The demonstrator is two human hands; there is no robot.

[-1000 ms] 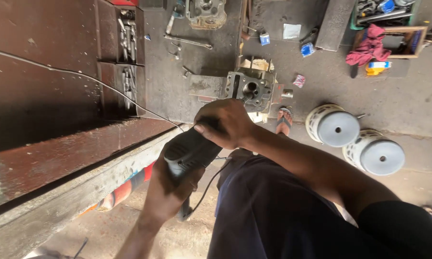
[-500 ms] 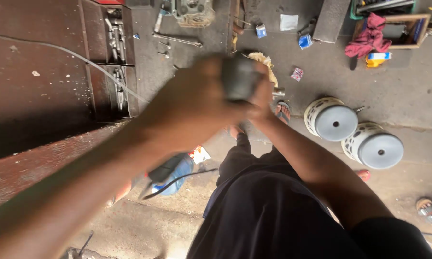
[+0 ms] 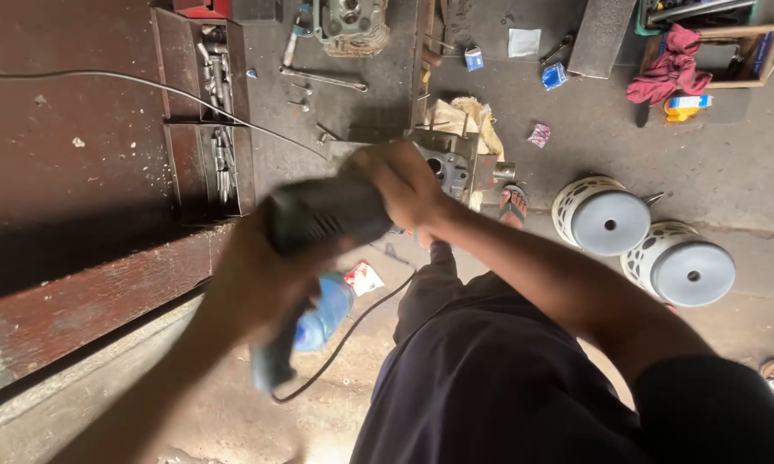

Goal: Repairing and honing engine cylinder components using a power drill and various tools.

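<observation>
Dark grey-green corded power tool (image 3: 318, 215), likely rigid and heavy, best held by its body: left hand (image 3: 258, 283) wraps its rear, right hand (image 3: 400, 185) clasps its front.

The power tool (image 3: 318, 225) sits between both hands, the left hand (image 3: 254, 283) behind it, the right hand (image 3: 402, 185) on its front. Below it on the floor (image 3: 576, 129) lies an engine block (image 3: 456, 165); two stools (image 3: 645, 241) stand right, tool trays (image 3: 215, 112) left.
</observation>
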